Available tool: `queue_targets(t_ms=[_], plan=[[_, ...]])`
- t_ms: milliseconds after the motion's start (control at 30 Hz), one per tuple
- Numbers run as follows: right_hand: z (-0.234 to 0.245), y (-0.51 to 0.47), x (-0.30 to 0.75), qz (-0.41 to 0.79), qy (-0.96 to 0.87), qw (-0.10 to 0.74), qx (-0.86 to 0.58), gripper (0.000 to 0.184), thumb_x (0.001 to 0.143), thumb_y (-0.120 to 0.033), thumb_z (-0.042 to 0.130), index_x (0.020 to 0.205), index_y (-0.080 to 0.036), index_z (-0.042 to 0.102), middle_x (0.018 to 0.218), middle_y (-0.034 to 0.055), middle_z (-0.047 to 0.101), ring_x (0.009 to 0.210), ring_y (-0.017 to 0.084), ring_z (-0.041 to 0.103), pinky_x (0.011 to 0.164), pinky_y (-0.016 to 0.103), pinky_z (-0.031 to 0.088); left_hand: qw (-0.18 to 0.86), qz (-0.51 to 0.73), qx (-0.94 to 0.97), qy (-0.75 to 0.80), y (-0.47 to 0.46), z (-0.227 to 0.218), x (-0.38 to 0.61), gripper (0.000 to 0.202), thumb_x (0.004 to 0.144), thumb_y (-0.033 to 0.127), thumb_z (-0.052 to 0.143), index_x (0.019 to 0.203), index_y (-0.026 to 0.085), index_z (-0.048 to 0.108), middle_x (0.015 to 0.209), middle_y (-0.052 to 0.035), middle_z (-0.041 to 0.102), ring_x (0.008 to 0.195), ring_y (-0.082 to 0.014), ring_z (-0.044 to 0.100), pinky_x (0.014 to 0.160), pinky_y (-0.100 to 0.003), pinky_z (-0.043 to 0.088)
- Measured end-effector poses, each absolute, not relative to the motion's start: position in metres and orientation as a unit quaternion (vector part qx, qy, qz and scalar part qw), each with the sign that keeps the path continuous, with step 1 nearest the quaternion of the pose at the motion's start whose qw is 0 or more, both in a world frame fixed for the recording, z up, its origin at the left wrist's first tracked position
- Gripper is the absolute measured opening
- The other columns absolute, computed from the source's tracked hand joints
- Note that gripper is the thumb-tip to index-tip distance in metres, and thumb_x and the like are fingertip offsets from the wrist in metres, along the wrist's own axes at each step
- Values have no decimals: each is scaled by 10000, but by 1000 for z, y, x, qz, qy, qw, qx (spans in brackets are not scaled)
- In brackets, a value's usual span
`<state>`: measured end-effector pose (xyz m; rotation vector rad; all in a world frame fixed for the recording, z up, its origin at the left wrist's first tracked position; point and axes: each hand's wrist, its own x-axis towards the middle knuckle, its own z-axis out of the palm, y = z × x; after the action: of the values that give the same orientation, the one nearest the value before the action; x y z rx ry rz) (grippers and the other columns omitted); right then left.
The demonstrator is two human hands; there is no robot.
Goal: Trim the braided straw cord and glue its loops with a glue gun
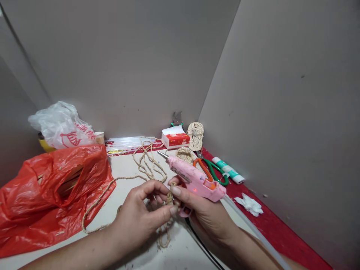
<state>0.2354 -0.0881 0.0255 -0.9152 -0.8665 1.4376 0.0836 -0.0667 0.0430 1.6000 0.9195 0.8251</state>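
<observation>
My left hand (140, 212) pinches a short stretch of braided straw cord (169, 198) between thumb and fingers. The pink hot glue gun (194, 175) sits in my right hand (209, 215), its metal nozzle pointing up and left, away from the cord. My right thumb and forefinger also meet at the cord's upper end. A red light glows on the gun's side, and a long clear glue stick (254, 229) sticks out of its back. Loops of cord (149, 162) lie beyond my hands, with one strand curving left. A small loop hangs below my fingers.
A red plastic bag (92, 183) fills the left side, near a white bag (56, 123). Along the back are clear glue sticks (129, 142), a tissue pack (177, 141) and woven straw pieces (195, 135). Scissors (215, 172) and crumpled tissue (249, 204) lie right. Walls enclose the table.
</observation>
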Motion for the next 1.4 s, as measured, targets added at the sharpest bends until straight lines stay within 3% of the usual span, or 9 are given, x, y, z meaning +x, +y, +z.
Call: queue_targets(t_ms=[467, 633, 1100, 1200, 1300, 1400], plan=[[19, -85, 241, 554, -410, 596, -412, 233, 733, -358, 722, 762, -175, 580, 531, -55, 476, 467, 64, 399, 449, 199, 310, 518, 347, 686, 375, -70, 43, 82, 94, 823, 208, 562, 784, 178, 642, 713, 3, 623, 690, -119, 533, 688, -216, 414], [18, -86, 238, 555, -389, 606, -417, 268, 699, -366, 755, 759, -179, 572, 566, -59, 484, 488, 57, 399, 451, 189, 312, 528, 346, 682, 369, -70, 43, 83, 78, 753, 220, 659, 816, 181, 633, 726, 15, 600, 715, -121, 518, 698, -221, 415], [17, -85, 237, 577, -370, 609, -400, 273, 677, -371, 760, 735, -167, 588, 502, -58, 470, 443, 64, 389, 424, 198, 308, 655, 332, 611, 296, -63, 32, 77, 127, 829, 290, 615, 813, 165, 632, 731, -2, 613, 655, -91, 511, 648, -219, 402], [14, -84, 236, 567, -361, 620, -405, 280, 674, -374, 766, 751, -171, 589, 536, -56, 484, 463, 62, 398, 434, 195, 313, 662, 337, 597, 302, -61, 31, 79, 169, 793, 289, 655, 896, 161, 616, 782, -16, 613, 680, -101, 520, 658, -228, 413], [11, -83, 236, 556, -359, 623, -416, 281, 688, -379, 760, 780, -179, 584, 560, -60, 472, 484, 63, 394, 447, 195, 312, 617, 339, 621, 345, -61, 33, 79, 300, 762, 285, 680, 1021, 181, 572, 784, -3, 587, 683, -111, 521, 642, -233, 423], [9, -84, 236, 550, -384, 608, -425, 244, 734, -371, 728, 788, -185, 579, 583, -63, 456, 505, 61, 381, 465, 197, 309, 497, 369, 686, 382, -62, 37, 77, 205, 755, 242, 668, 927, 187, 573, 760, 7, 563, 734, -130, 531, 687, -246, 429]])
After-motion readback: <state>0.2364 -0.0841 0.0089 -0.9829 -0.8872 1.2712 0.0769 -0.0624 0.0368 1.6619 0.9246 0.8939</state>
